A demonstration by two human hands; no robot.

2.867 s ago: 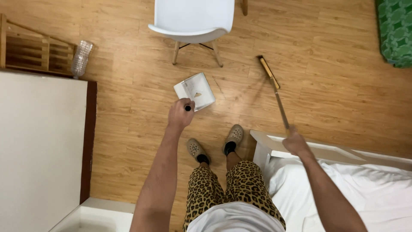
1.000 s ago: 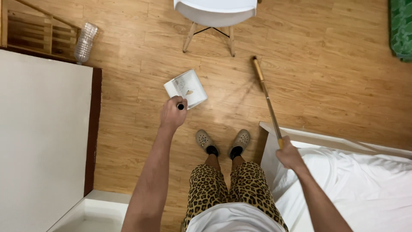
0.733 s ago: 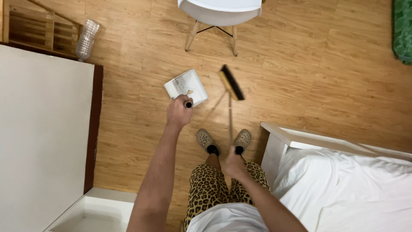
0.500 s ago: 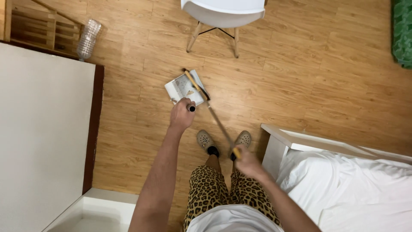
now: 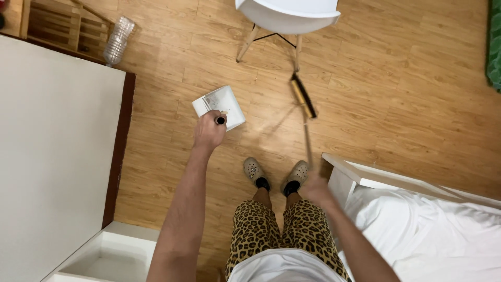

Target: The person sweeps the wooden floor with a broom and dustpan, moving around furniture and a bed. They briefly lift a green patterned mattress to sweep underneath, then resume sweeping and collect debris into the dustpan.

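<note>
Sweeping is underway: our left hand [image 5: 209,133] grips the white dustpan [image 5: 219,107] at eleven o'clock, our right hand [image 5: 314,188] clenches the broom [image 5: 303,99] at one, needing a stroke panward.

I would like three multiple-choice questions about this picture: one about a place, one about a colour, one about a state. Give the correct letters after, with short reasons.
1. Where is the broom head?
A. on the bed
B. on the floor in front of the white chair
C. inside the dustpan

2. What colour is the dustpan?
A. white
B. red
C. black

3. How is the left hand?
A. open and empty
B. flat on the floor
C. closed around the dustpan handle

Answers:
1 B, the bristles lie on the wood floor near the chair legs.
2 A, its pan is plainly white.
3 C, the fingers wrap the handle, whose dark end sticks out.
</note>
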